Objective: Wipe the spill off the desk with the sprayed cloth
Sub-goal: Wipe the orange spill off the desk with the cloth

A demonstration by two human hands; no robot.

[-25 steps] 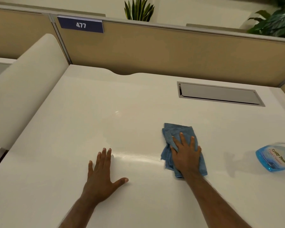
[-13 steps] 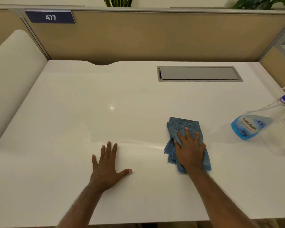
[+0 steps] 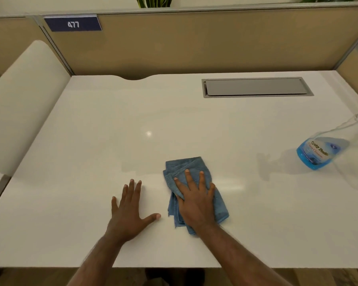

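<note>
A folded blue cloth (image 3: 186, 165) lies on the white desk (image 3: 91, 141), near the front middle. My right hand (image 3: 195, 200) presses flat on the cloth, fingers spread, covering its lower half. My left hand (image 3: 130, 211) rests palm down on the bare desk just left of the cloth, fingers apart, holding nothing. A faint wet sheen (image 3: 242, 185) runs across the desk to the right of the cloth and between my hands.
A clear spray bottle (image 3: 322, 149) with blue liquid lies on its side at the right edge. A grey cable hatch (image 3: 256, 86) is set into the desk's back right. Beige partitions (image 3: 194, 42) wall the back. A cream rounded divider (image 3: 19, 108) stands left.
My right hand has slid the cloth to the left, closer to my left hand. The left hand has stayed planted. The view has shifted slightly.
</note>
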